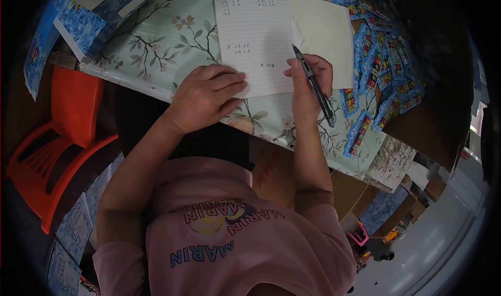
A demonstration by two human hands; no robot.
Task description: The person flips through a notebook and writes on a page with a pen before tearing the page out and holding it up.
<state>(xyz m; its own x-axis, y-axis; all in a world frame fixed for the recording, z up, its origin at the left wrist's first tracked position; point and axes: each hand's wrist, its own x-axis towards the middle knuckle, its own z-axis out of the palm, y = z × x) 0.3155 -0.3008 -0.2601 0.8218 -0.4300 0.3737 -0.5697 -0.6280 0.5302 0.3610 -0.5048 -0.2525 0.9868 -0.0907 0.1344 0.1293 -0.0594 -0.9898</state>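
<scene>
A lined notebook (255, 35) lies on the table with several lines of handwriting on its page. To its right shows a blank cream page or cover (329, 40). My left hand (206, 97) rests at the notebook's lower left edge, palm down, with fingers loosely bent over the paper. A dark pen (315, 87) is held in my right hand (311, 79), which is over the notebook's lower right part. The pen's tip points up and away from me, and its other end sticks out toward the lower right.
Several blue packets with colourful printing (378, 66) are heaped at the right beside brown cardboard (433, 118). A floral tablecloth (146, 45) covers the table. Blue-printed boxes (83, 22) stand at the upper left. An orange plastic chair (73, 108) is at the left.
</scene>
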